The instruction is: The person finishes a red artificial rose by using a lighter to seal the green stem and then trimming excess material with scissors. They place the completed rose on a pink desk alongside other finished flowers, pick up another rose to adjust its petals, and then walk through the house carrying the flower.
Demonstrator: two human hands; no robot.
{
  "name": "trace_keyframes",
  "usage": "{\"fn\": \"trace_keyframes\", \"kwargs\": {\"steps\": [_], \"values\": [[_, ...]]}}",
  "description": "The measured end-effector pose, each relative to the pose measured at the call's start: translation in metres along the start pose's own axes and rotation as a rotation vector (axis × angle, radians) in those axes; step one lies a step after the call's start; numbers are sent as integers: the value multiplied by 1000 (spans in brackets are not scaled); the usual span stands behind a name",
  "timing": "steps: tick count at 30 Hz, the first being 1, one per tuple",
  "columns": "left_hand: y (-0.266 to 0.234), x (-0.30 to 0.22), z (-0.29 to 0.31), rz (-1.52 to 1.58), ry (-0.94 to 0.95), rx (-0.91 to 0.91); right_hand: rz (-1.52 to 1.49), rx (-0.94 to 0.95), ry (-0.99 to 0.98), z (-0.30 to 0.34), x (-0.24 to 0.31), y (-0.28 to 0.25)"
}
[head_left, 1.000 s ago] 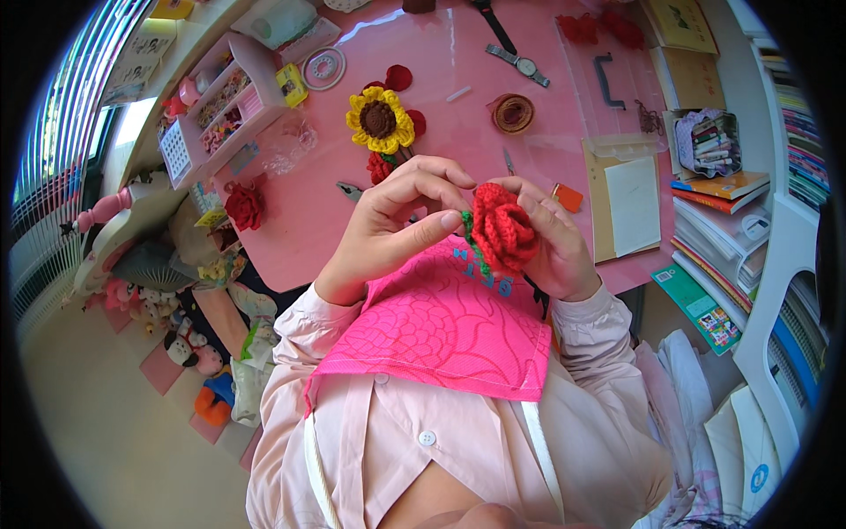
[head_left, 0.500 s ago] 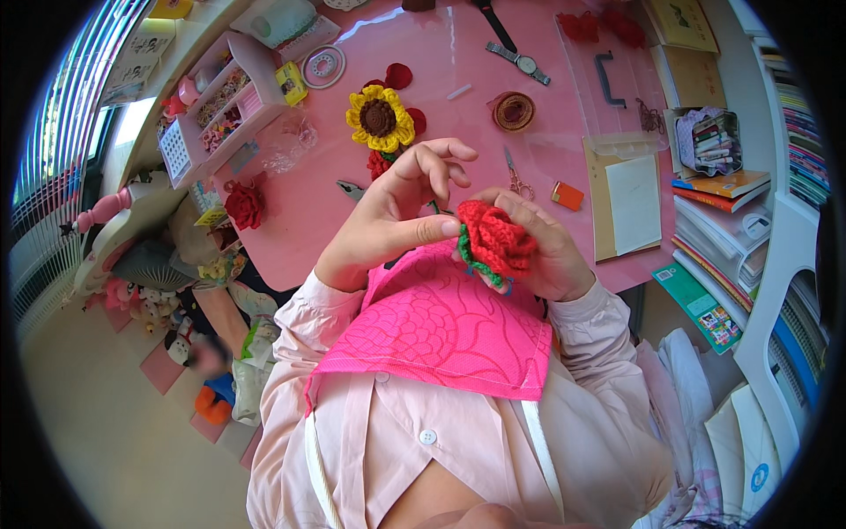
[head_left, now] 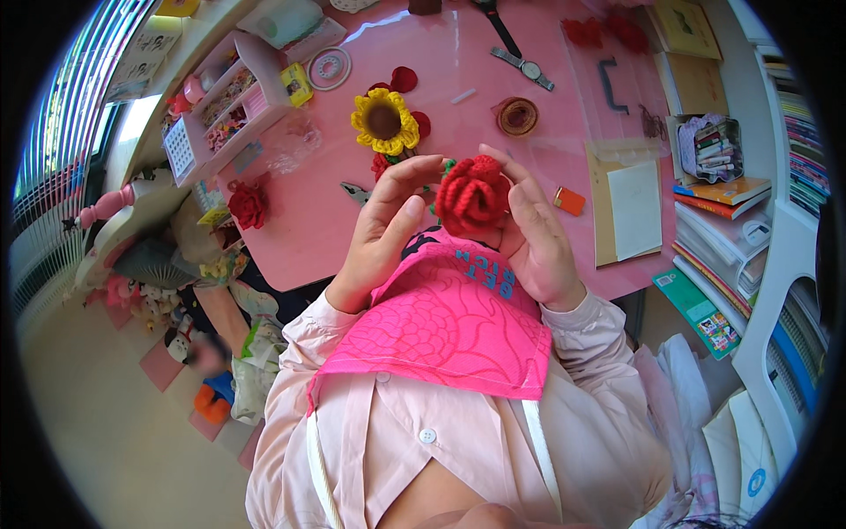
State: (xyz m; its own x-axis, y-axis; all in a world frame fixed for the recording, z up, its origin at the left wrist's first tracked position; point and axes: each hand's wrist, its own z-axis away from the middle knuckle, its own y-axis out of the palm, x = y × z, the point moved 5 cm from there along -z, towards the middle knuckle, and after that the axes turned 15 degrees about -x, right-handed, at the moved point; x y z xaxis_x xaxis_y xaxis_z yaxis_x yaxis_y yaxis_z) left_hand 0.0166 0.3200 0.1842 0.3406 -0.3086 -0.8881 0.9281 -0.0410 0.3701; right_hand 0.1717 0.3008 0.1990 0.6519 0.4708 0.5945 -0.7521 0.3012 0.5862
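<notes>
A red crocheted rose [head_left: 473, 199] faces up above the pink apron, between my two hands. My right hand [head_left: 542, 251] cups it from the right, thumb along its side and fingers behind and under it. My left hand [head_left: 374, 229] curves round from the left, its fingertips at the green yarn [head_left: 448, 166] by the flower's edge and its thumb held apart. The rose hides part of the fingers. Just beyond, a yellow crocheted sunflower [head_left: 384, 123] lies on the table, and pliers [head_left: 356, 192] lie beside my left fingers.
On the pink table [head_left: 308, 238] are a ribbon roll [head_left: 516, 116], a watch [head_left: 523, 69], an orange box [head_left: 569, 201], a clipboard with paper [head_left: 634, 212] and another red rose [head_left: 248, 204]. A divided organizer [head_left: 233, 101] stands far left; a pen basket [head_left: 710, 148] and books are at right.
The rose has turned to face upward and shifted slightly up and left. My left hand has moved from above to its left side, and my right hand has opened round it. The scissors are now hidden.
</notes>
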Motion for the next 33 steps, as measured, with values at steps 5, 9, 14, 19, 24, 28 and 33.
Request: {"fn": "trace_keyframes", "kwargs": {"steps": [5, 9, 14, 19, 24, 28, 33], "values": [[-2, 0, 2, -20, -39, -6, 9, 67, -34, 2, 3, 0], [-3, 1, 1, -12, -55, -26, 30, 105, -17, 2, 2, -3], [0, -1, 0, 14, -63, 23, 88, 78, -5, 4, 2, -4], [-1, 1, 0, 34, -109, -27, 90, 82, -23, 2, -2, -10], [3, -5, 4, -2, -103, 30, 294, 54, -175, 3, 1, -10], [2, -2, 4, 2, -18, 97, 312, 59, -169, 0, 1, -15], [1, -2, 2, 11, 101, 185, 293, 75, -224, 4, 4, -13]]}}
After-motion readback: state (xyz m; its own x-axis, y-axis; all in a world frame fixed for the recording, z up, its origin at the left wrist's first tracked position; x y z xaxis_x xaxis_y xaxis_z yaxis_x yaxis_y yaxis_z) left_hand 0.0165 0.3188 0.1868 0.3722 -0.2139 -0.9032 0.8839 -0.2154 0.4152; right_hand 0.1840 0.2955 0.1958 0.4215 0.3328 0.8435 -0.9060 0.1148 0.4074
